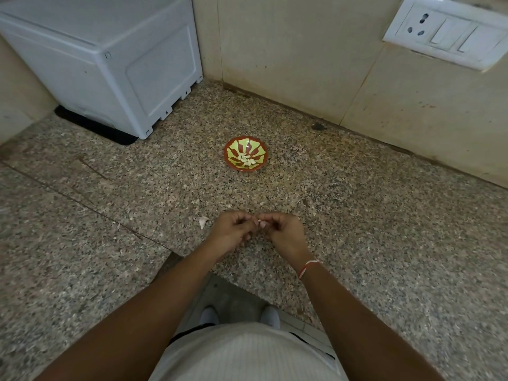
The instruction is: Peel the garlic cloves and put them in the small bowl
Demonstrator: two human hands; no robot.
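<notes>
- The small bowl [245,153] stood on the granite counter [357,215], and served as the landmark for everything else; several peeled cloves [246,160] already lay in its bottom.
- Both hands were held together well in front of the bowl, on the person's side of it, above the counter and roughly in line with it.
- The left hand [229,231] had its fingers curled, thumb and fingertips meeting those of the other hand.
- The right hand [283,232], likewise curled, pinched a small pale garlic clove [261,223] between the two hands; both gripped it, apparently working its skin off.
- The clove was mostly hidden by the fingers, so its long axis could not be told.
- The bowl lay straight ahead of the hands, slightly nearer the left one's side, yet either could reach it; the clove's path would run directly forward, away from the body.
- A pale scrap, probably peel or another clove [203,221], lay on the counter just left of the left hand, nearer the person than the bowl.
- A white appliance [110,64] stood far left of the bowl, a switch plate [450,34] on the wall to its right.
</notes>
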